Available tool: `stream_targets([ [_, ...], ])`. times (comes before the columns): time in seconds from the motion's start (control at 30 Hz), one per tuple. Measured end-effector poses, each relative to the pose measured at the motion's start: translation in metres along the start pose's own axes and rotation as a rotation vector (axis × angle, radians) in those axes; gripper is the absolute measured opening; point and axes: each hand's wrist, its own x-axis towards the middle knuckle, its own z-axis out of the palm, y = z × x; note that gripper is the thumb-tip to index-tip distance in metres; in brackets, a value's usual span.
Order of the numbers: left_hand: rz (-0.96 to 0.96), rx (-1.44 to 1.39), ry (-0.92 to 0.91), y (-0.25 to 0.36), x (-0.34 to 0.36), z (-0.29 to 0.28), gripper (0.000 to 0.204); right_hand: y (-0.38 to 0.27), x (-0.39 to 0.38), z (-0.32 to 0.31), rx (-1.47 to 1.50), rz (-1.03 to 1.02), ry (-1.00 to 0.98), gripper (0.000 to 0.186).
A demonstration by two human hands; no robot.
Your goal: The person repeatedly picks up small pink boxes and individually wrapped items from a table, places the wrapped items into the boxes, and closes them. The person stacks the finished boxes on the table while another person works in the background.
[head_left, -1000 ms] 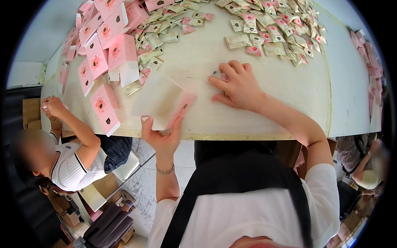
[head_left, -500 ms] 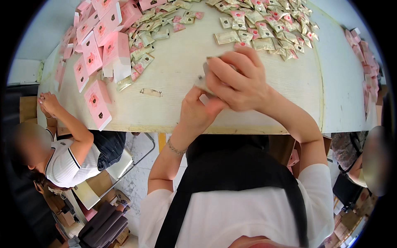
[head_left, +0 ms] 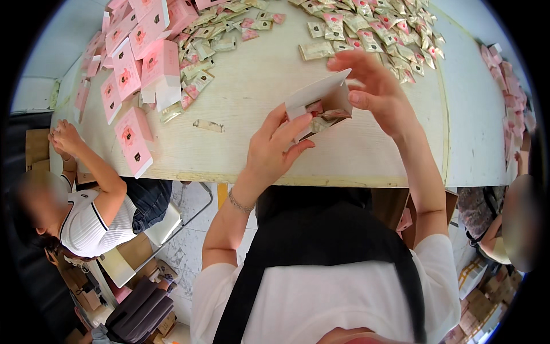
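Observation:
My left hand [head_left: 270, 143] grips an open carton [head_left: 314, 90] with a raised white flap, tilted above the table, with pink and cream sachets [head_left: 332, 117] lying inside it. My right hand [head_left: 382, 98] is open at the carton's right side, fingers curved and apart, the thumb near its rim; whether it touches is hard to tell. Beyond that hand lies a heap of cream and pink sachets [head_left: 338, 28].
Pink boxes [head_left: 132, 137] and more sachets [head_left: 200, 57] cover the table's [head_left: 229, 155] left back; a torn scrap [head_left: 208, 125] lies left of my hands. Co-workers sit at left [head_left: 94, 218] and right [head_left: 495, 235]. More pink boxes [head_left: 510, 97] are piled far right.
My left hand has moved right and up with the carton, now turned to show sachets inside. My right hand came over to it, closed around something, and has now opened at its right side.

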Motion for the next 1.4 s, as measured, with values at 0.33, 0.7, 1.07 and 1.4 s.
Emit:
stream_targets([
  [0.33, -0.221, -0.424, 0.109, -0.007, -0.006, 0.006, 0.057, 0.015, -0.003, 0.007, -0.421, -0.422, -0.364, 0.047],
  [0.7, -0.230, -0.638, 0.113, -0.009, -0.008, 0.010, 0.069, 0.000, -0.012, 0.020, -0.862, -0.580, -0.116, 0.033],
  [1.07, -0.307, -0.497, 0.087, -0.004, -0.005, 0.007, 0.070, -0.003, -0.018, 0.032, -0.964, -0.629, -0.097, 0.032],
  [1.4, -0.306, -0.505, 0.079, -0.001, -0.005, 0.009, 0.069, -0.011, -0.013, 0.019, -0.749, -0.524, -0.194, 0.029],
])
